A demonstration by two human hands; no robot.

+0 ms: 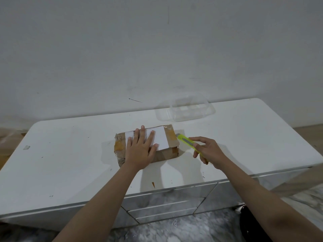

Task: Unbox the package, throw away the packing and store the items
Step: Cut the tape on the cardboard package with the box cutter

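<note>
A small brown cardboard package (pixel 170 151), taped and carrying a white label, lies in the middle of the white cabinet top (pixel 70 159). My left hand (pixel 139 149) rests flat on the label with fingers spread, pressing the box down. My right hand (pixel 208 151) grips a yellow-green utility knife (pixel 186 141) just to the right of the box. The knife's tip points at the box's upper right corner and sits very close to it; whether it touches is unclear.
A clear plastic container (pixel 187 109) stands behind the box near the wall. A small brown scrap (pixel 153 184) lies near the front edge. Drawers (pixel 166 201) face me below the top. A dark object (pixel 244 217) sits on the floor at right.
</note>
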